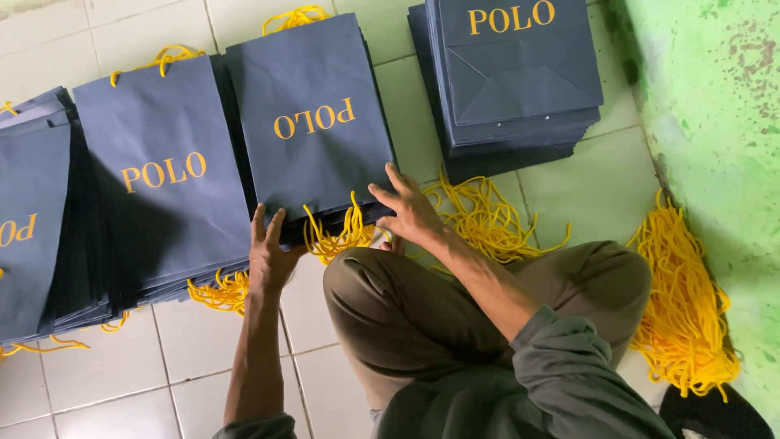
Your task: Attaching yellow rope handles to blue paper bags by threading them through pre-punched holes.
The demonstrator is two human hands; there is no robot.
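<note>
Middle stack: my stack of navy bags [313, 122] lay on the tiled floor [106, 358] just ahead of my knee [382, 301], yellow lettering up, cord handles at both ends.
Left hand: my left hand [268, 252] lay open, fingers spread, flat against the stack's near left corner.
Right hand: my right hand [410, 213] was spread too, fingertips on the near right corner.
Left stacks: a second stack [166, 175] overlapped it; a third [32, 219] lay further left.
Far stack: handleless bags [512, 73].
Cords: loose yellow cords [487, 219] beside my right hand; a big bundle [682, 309] by the green wall [723, 122].
</note>
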